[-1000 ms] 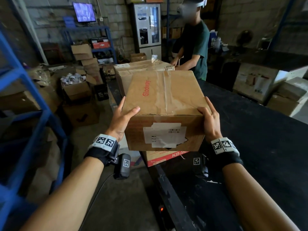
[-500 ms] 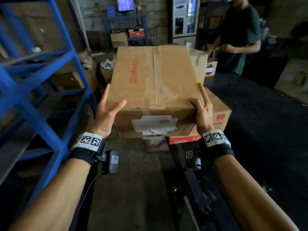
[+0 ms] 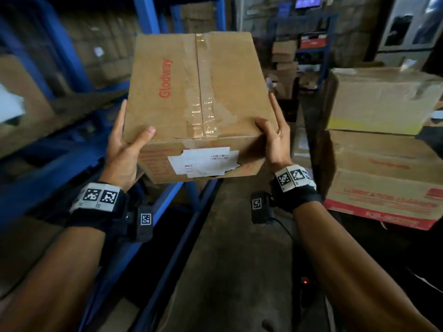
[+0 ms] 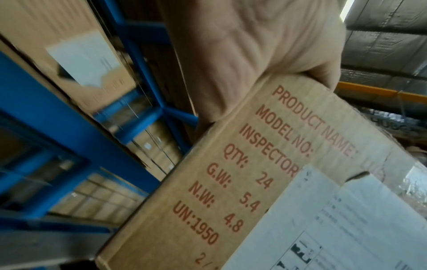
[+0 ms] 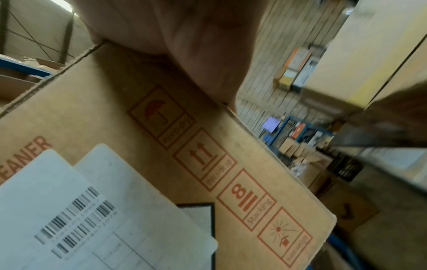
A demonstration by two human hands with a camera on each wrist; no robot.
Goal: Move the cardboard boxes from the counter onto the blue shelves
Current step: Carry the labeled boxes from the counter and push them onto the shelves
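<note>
Left hand (image 3: 122, 149) and right hand (image 3: 275, 140) clamped on opposite sides of the cardboard box (image 3: 199, 92), thumbs hooked over its top edge, fingers hidden behind. Held in mid-air beside the blue shelves (image 3: 72, 58). Label (image 3: 203, 161) print too blurred to read. Stacked boxes (image 3: 383, 144) at right, partly cut off.

A warehouse: blue steel racking (image 3: 72, 56) stacked with cartons (image 4: 69, 36), block walls, more boxes (image 3: 383, 99) piled around.

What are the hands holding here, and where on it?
Both hands hold the Glodway cardboard box: left hand at its near-left corner, right hand at its near-right corner.
</note>
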